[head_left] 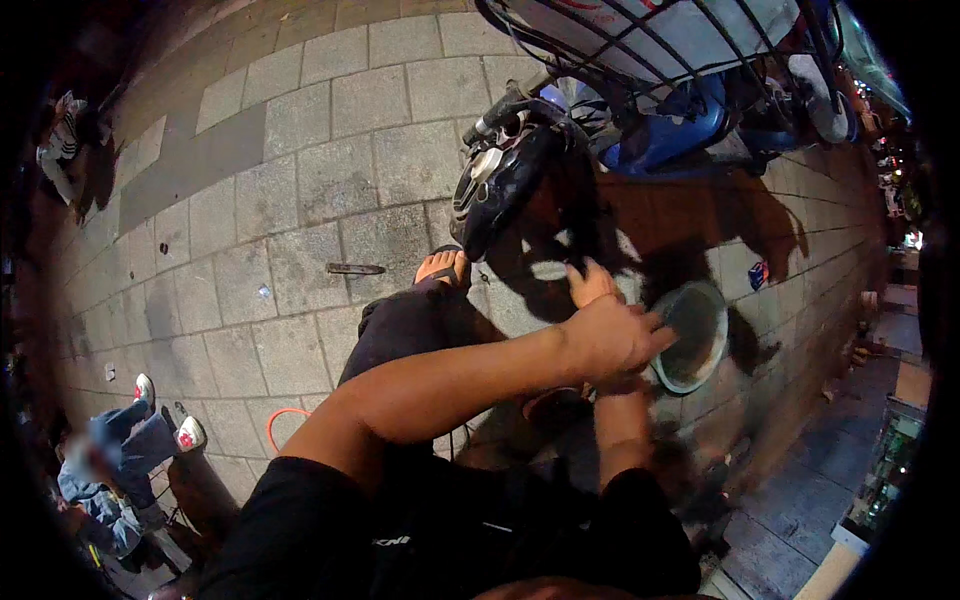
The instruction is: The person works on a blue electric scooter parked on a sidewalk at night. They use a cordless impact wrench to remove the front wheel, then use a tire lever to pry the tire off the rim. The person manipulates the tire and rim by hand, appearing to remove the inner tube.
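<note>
My left hand (625, 335) crosses over my right wrist, its slightly bent fingers apart near the rim of a round grey-green basin (713, 320); I see nothing held in it. Farther up, beyond it, my right hand (590, 285) has its fingers apart, with no object visible in them, over the shadowed pavement below the black part (495, 190) of a parked scooter. Part of my right hand is hidden behind the left. My sandalled foot (443, 267) rests left of the scooter, and a narrow metal tool (355, 269) lies on the paving beside it.
A blue scooter body (665, 125) and wire basket (655, 30) fill the upper right. A seated person (120, 480) is at lower left. An orange hose (285, 415) curves on the paving (300, 350). A small red-and-blue item (758, 275) lies right, near a glass case (885, 470).
</note>
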